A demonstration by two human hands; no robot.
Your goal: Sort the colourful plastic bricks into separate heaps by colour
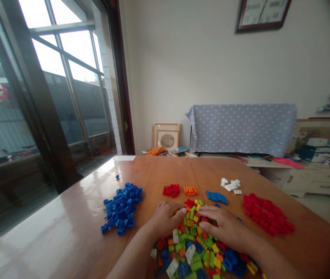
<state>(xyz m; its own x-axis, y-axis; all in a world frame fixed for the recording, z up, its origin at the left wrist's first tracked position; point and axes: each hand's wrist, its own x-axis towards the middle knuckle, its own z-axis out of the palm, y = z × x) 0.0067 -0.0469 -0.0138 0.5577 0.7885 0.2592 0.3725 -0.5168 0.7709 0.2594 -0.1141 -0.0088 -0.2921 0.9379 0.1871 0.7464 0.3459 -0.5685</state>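
Observation:
A mixed pile of plastic building bricks point(196, 259) lies in front of me, mostly green, yellow, orange, blue and white. My left hand point(168, 217) rests on its upper left side, thumb pointing right and the other fingers partly turned out of sight. Opposite it, my right hand point(224, 224) lies over the upper right side with fingers stretched toward the left. Both hands look open, and I see no brick gripped in either. Between them, red and yellow bricks point(193, 204) show at the top of the pile. The right forearm hides part of the pile.
Sorted on the wooden table point(74, 228) are a blue heap point(123, 207), a red heap point(266, 214), white pieces point(231, 185), and short rows of red point(171, 190), orange point(190, 190) and blue bricks point(217, 197). One blue piece point(117, 176) lies alone.

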